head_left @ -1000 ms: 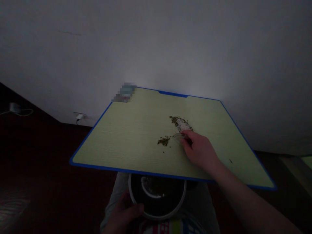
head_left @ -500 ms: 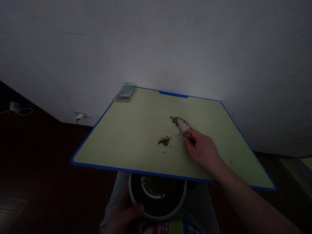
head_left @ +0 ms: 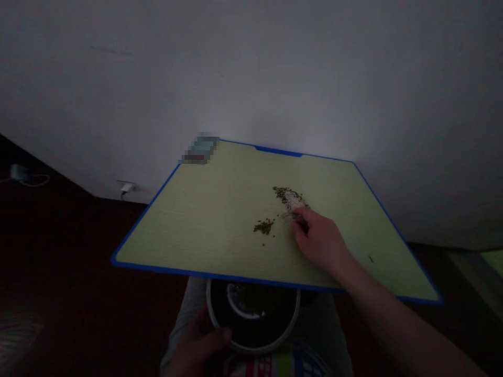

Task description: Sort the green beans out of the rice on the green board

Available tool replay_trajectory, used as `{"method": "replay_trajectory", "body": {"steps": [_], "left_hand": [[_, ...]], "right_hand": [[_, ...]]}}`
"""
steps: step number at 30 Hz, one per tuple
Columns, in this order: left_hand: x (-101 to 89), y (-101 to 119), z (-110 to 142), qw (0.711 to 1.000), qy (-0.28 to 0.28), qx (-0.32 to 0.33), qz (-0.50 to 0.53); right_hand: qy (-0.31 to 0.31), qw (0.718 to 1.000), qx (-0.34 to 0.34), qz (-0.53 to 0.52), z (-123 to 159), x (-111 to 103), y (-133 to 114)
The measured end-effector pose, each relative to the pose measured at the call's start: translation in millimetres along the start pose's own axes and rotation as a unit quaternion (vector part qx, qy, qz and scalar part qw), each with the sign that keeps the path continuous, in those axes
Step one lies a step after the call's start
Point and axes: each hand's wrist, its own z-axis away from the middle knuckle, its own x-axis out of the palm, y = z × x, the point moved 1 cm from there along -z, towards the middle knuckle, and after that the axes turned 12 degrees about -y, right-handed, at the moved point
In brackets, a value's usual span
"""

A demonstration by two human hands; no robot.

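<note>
My right hand (head_left: 320, 235) is closed around a small clear, see-through object (head_left: 287, 218) low over the table; blur and dim light hide its exact kind. By its fingertips lies a mound of pale, rice-like grains (head_left: 293, 200), edged with dark green-brown beans (head_left: 281, 193). A smaller bean pile (head_left: 264, 226) sits to the left, with a few loose beans around it. My left hand (head_left: 202, 337) grips the near-left rim of a dark round pot (head_left: 253, 350) on my lap, thumb over the edge. Inside the pot, dark contents show dimly.
The light-topped folding table (head_left: 188, 225) has a blue edge and stands against the wall (head_left: 251, 68). A blurred-out item (head_left: 200, 150) rests at its far left corner. A thin dark sliver (head_left: 371, 258) lies near the right side. A plug (head_left: 127, 188) sits in the wall at left.
My right hand shifts slightly right, then back left, beside the grains, and the clear object moves and tilts with it. My left hand and the pot stay put.
</note>
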Motion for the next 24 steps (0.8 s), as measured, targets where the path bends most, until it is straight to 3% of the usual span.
{"method": "replay_trajectory", "body": {"steps": [6,16,24], "left_hand": [[-2.5,-0.9,0.1,1.000,-0.005,-0.014,0.016],[-4.7,-1.4,1.0,1.000,-0.002,-0.011,0.010],[-2.0,-0.2,0.5,1.000,0.000,-0.009,-0.008]], "right_hand": [[-0.008,1.000,0.015,0.012,-12.0,-1.6,-0.6],[-0.052,0.996,-0.065,0.009,-20.9,-6.8,-2.1],[-0.074,0.994,-0.084,-0.008,-14.7,-6.1,4.0]]}}
